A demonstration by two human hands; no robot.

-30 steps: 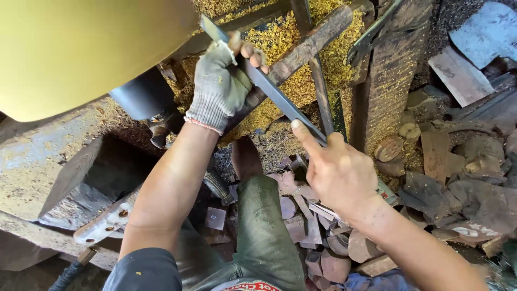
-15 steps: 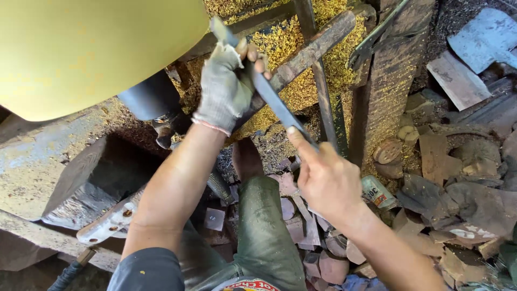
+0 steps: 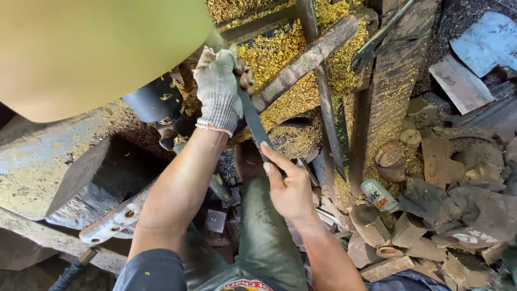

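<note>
Steel chisel blade (image 3: 252,119) braced two-handed vs blurred pale workpiece (image 3: 97,48): gloved L hand (image 3: 218,94) clenched near tip for control, bare R hand (image 3: 290,186) gripping lower end, index extended to steer.

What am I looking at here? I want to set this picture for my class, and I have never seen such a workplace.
The picture comes from a camera worn on a person's head, looking down at their own two hands. The left hand, in a knitted work glove, has its grip closed around the upper part of a long flat dark tool, close to a large pale yellow rounded piece that fills the top left. The bare right hand holds the tool's lower end, forefinger stretched along it. Yellow wood shavings cover the beams behind. To the right lie wood offcuts and a small can. The person's green trousers show below.
</note>
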